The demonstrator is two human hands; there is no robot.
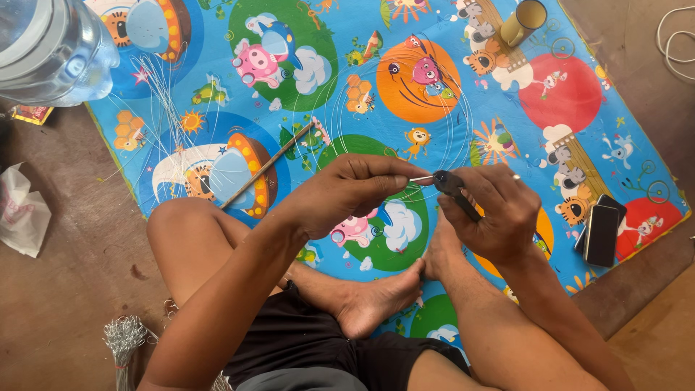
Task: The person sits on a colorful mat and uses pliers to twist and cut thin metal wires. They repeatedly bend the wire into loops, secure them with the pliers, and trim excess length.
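Two hands, one wire, one pliers

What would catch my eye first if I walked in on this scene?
The bright cartoon-animal mat covering the floor comes first. At its middle, the left hand pinches a thin wire against the dark pliers held in the right hand. A big clear water bottle looms top left.

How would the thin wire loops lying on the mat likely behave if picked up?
The wire loops look hair-thin and lie in wide curves, so they would probably flex and spring. They are likely very light. Overlapping strands may snag one another on the mat.
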